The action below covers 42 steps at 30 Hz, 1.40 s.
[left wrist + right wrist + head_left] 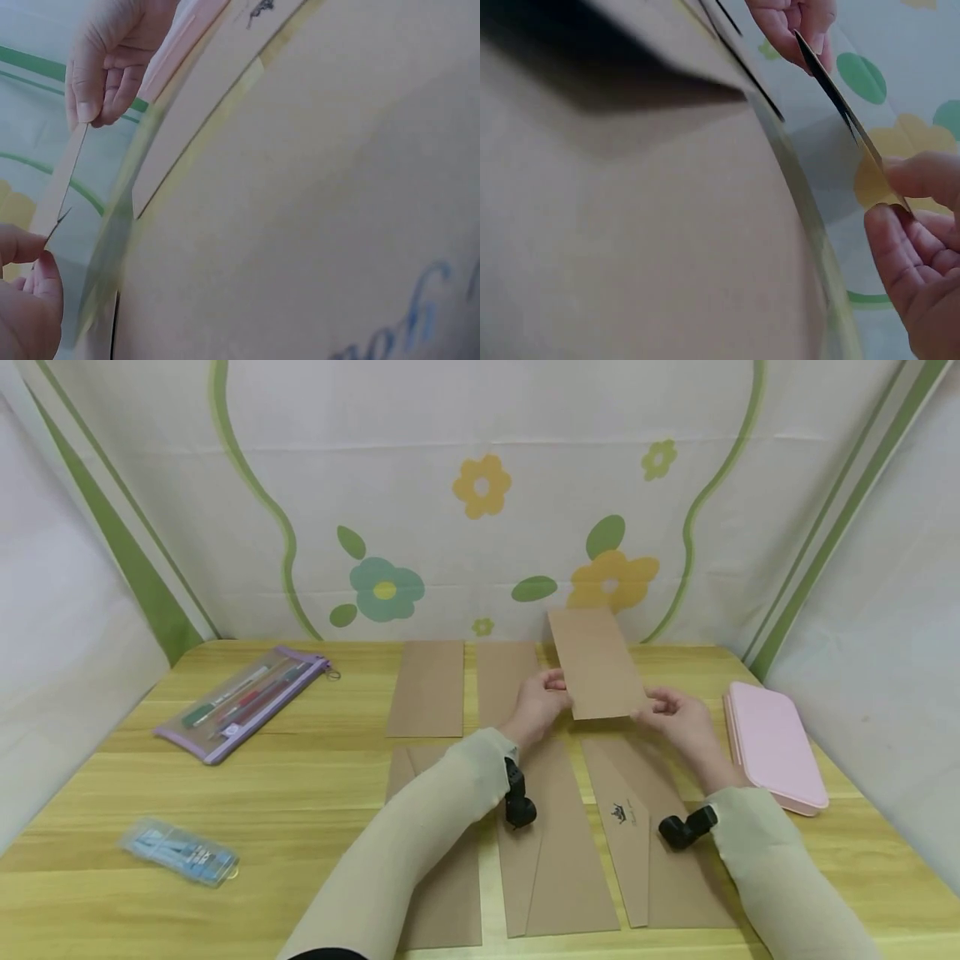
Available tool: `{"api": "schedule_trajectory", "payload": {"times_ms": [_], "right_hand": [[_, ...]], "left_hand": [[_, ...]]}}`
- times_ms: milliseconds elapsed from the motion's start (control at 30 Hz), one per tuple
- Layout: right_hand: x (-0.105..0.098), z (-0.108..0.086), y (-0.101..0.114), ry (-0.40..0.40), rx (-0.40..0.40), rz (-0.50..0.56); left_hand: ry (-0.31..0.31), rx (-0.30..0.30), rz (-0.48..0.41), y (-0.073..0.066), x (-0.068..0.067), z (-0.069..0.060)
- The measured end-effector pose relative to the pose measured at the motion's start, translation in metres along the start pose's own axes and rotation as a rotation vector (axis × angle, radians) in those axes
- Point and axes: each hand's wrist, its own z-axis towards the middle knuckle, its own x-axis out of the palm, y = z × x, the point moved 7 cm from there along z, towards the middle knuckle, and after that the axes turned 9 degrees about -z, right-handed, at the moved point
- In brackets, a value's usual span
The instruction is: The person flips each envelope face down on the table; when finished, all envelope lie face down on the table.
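Note:
Both hands hold a brown kraft envelope [596, 664] raised above the back of the table, its plain side toward me. My left hand [538, 703] pinches its left edge; my right hand [684, 725] pinches the lower right corner. Seen edge-on in the right wrist view, the envelope [832, 90] runs between the fingertips of both hands. Beneath my forearms lies a front row of envelopes, a left one [446, 897], a middle one [573, 868] and a right one [630, 852] with a crown print on its flap. Behind them lie a plain envelope [426, 689] and another [502, 677], partly behind my left hand.
A see-through pencil case [243, 702] with purple trim and pens inside lies at the back left. Nearer on the left is a small clear box [180, 850] with blue contents. A pink case [776, 743] lies by the right edge. Flowered cloth [480, 552] hangs behind the table.

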Motion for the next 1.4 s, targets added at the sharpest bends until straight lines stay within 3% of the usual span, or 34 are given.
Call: {"api": "schedule_trajectory", "payload": {"times_ms": [133,500,967,1167,1400], "right_hand": [[0.002,0.001,-0.002,0.044,-0.013,-0.090],[0.010,0.005,-0.011,0.102,-0.034,-0.175],[0.013,0.006,-0.012,0.096,-0.011,-0.174],[0.014,0.005,-0.010,0.113,-0.008,-0.191],[0.016,0.004,-0.010,0.141,0.003,-0.181]], "left_hand": [[0.044,-0.031,0.061,0.008,0.003,0.002],[0.145,-0.098,0.191,0.017,0.009,-0.004],[0.136,-0.053,0.396,0.016,0.011,0.001],[0.165,-0.041,0.413,0.014,0.013,0.003],[0.156,-0.053,0.359,0.017,0.010,0.000]]}}
